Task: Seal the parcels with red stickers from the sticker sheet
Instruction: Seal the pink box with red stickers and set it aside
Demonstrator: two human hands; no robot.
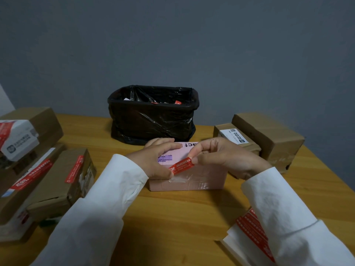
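A pink parcel [203, 179] lies on the wooden table in front of me. A red sticker [182, 167] slants across its top near the front edge. My left hand [153, 160] lies over the parcel's left side, its thumb pressing the sticker's lower left end. My right hand [222, 158] pinches the sticker's upper right end between thumb and fingers, held slightly above the lid. The sticker sheet [249, 235], white with red stickers, lies at the lower right, partly under my right sleeve.
A black-bagged bin [153, 118] stands behind the pink parcel. Brown cardboard parcels [269, 137] sit at the right back. A stack of parcels bearing red stickers [44, 173] fills the left side. Bare tabletop [178, 217] lies between my forearms.
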